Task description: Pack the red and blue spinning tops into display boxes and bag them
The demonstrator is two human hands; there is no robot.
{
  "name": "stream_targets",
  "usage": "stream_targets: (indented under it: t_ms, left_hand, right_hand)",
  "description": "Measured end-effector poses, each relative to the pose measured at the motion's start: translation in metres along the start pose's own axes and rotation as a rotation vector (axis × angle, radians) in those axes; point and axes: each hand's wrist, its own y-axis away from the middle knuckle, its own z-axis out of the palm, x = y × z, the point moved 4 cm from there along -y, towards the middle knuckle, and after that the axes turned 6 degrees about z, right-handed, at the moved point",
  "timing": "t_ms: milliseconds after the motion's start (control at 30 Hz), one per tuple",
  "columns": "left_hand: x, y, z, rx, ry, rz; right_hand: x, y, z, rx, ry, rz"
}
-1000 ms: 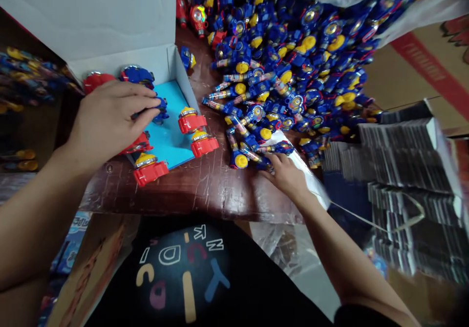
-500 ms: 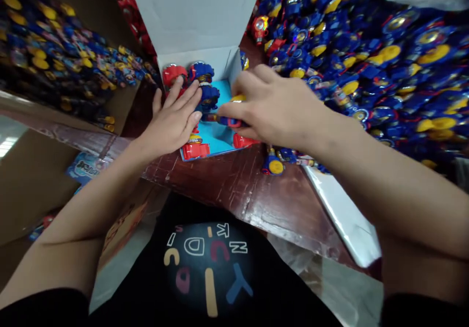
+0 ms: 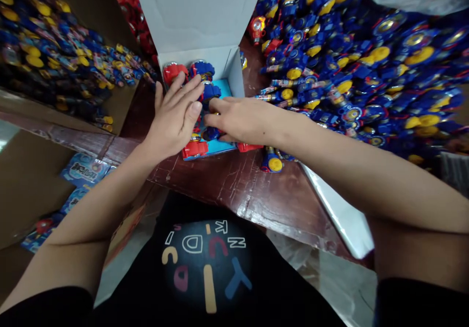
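An open white box (image 3: 200,12) with a light-blue floor stands before me, its lid raised. Inside lie red toys (image 3: 195,149) and blue toys (image 3: 211,91) with round parts. My left hand (image 3: 174,117) lies over the toys on the box's left side, fingers stretched out and spread. Reaching in from the right, my right hand (image 3: 238,118) has its fingers curled on a blue toy (image 3: 211,132) low in the box. The palm hides much of that toy, so its exact kind is unclear.
To the right is a big heap of blue and yellow toys (image 3: 315,63). A carton (image 3: 120,107) at the left holds more. Red toys (image 3: 135,19) lie behind the box. A white flat piece (image 3: 340,210) lies on the dark red table (image 3: 198,180); printed blue packs (image 3: 86,168) sit lower left.
My right hand has moved left and down into the box, bringing the blue toy with it. The left hand stays spread over the toys, almost in the same place.
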Motion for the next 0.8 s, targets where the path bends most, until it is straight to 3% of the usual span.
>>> stream_targets:
  t_ms: [100, 233, 400, 500, 633, 700, 800]
  left_hand:
    - [0.029, 0.005, -0.007, 0.015, -0.132, -0.002]
    - [0.051, -0.003, 0.005, -0.107, -0.3, -0.019]
    - [0.038, -0.042, 0.037, -0.313, -0.457, -0.039]
    - [0.033, -0.059, 0.042, -0.343, -0.507, -0.065]
    - [0.045, -0.064, 0.027, -0.298, -0.5, -0.013]
    - [0.05, -0.064, 0.024, -0.366, -0.499, -0.038]
    - [0.05, -0.072, 0.037, -0.496, -0.489, -0.137]
  right_hand:
    - [0.012, 0.006, 0.0, 0.082, 0.014, 0.044]
    - [0.026, 0.011, -0.001, 0.188, -0.024, 0.076]
    - [0.037, 0.012, -0.001, 0.135, -0.071, 0.135]
    - [0.044, 0.023, -0.003, 0.129, -0.093, 0.144]
    - [0.057, 0.064, -0.016, 0.344, -0.283, 0.141]
    - [0.064, 0.092, -0.023, 0.51, -0.407, 0.14]
    - [0.077, 0.126, -0.027, 0.72, -0.479, 0.238]
